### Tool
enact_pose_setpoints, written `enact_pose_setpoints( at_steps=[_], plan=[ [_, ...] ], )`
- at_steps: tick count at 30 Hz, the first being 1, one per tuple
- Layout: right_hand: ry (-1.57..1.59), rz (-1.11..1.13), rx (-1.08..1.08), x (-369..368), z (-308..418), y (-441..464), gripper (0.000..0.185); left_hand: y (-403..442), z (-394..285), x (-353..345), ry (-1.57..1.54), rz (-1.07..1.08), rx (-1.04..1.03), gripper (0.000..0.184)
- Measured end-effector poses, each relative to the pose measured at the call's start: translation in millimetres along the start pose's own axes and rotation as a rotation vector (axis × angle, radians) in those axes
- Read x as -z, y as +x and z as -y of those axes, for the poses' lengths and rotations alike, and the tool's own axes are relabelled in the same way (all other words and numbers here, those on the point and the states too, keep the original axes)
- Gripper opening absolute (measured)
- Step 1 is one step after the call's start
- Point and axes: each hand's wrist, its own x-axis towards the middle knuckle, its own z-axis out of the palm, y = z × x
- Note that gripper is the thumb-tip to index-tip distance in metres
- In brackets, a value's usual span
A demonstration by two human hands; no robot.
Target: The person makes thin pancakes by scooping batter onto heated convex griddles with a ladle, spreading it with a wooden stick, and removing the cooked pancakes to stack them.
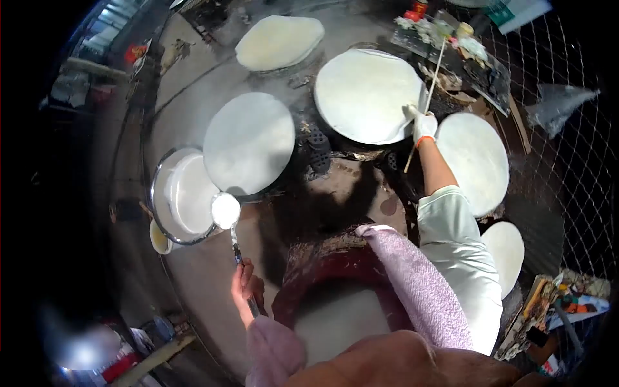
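My left hand point(246, 287) is closed round the handle of a ladle point(226, 211), whose round bowl holds white batter. The ladle is beside the rim of a metal pot point(159, 216) of white liquid and close to a round pale sheet point(250, 143). My right hand point(423, 124), in a white glove with an orange cuff, is closed round a long thin stick point(436, 72). Its fingertips are at the right edge of another large round sheet point(369, 95), where the edge looks slightly lifted. I cannot tell whether they touch the sheet.
More pale round sheets lie at the back point(280, 43) and at the right point(472, 164), with a smaller round one point(503, 258) nearer. Wire mesh point(567, 142) stands along the right side. A red-rimmed opening point(293, 290) is in front of me, and a towel point(419, 277) hangs over it.
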Motion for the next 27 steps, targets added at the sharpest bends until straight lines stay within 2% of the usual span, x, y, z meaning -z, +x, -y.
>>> enact_pose_setpoints(
  at_steps=[1,2,4,6,10,12,13,16,18,20,22,23,26,27],
  plan=[
    [-0.067,0.028,0.059,-4,-2,8,0.050,3,-6,2,-0.018,-0.020,-0.013,0.025],
    [-0.269,-0.014,0.093,-11,-29,45,0.047,7,-13,4,-0.034,-0.034,-0.023,0.025],
    [-0.459,-0.034,0.131,-11,18,20,0.042,21,-30,12,-0.070,0.044,-0.021,0.026],
    [-0.505,-0.076,0.292,-21,70,-23,0.042,38,-51,21,-0.105,0.122,-0.008,0.026],
    [-0.404,0.013,0.519,-51,106,-43,0.038,74,-94,47,-0.104,0.100,-0.043,0.024],
    [-0.412,0.054,0.577,-71,145,-77,0.036,80,-109,32,0.208,-0.040,-0.211,0.023],
    [-0.431,0.059,0.661,-81,156,-81,0.035,84,-117,30,0.211,-0.036,-0.214,0.022],
    [-0.250,0.165,0.750,-112,211,-122,0.035,102,-136,45,-0.021,0.121,-0.137,0.022],
    [-0.366,0.163,0.764,-130,253,-135,0.033,111,-143,51,-0.133,0.198,-0.109,0.022],
    [-0.269,0.286,0.748,-153,278,-93,0.033,118,-143,51,-0.130,0.193,-0.130,0.022],
    [-0.155,0.456,0.648,-182,321,-71,0.032,122,-138,47,-0.071,0.008,-0.171,0.023],
    [-0.362,0.421,0.783,-199,346,-65,0.030,122,-134,44,-0.042,-0.090,-0.191,0.025],
    [-0.376,0.591,0.774,-263,389,9,0.030,130,-122,54,-0.322,-0.064,-0.141,0.025],
    [-0.512,0.543,0.917,-282,401,13,0.032,129,-117,53,-0.282,-0.040,-0.164,0.025]
  ],
)
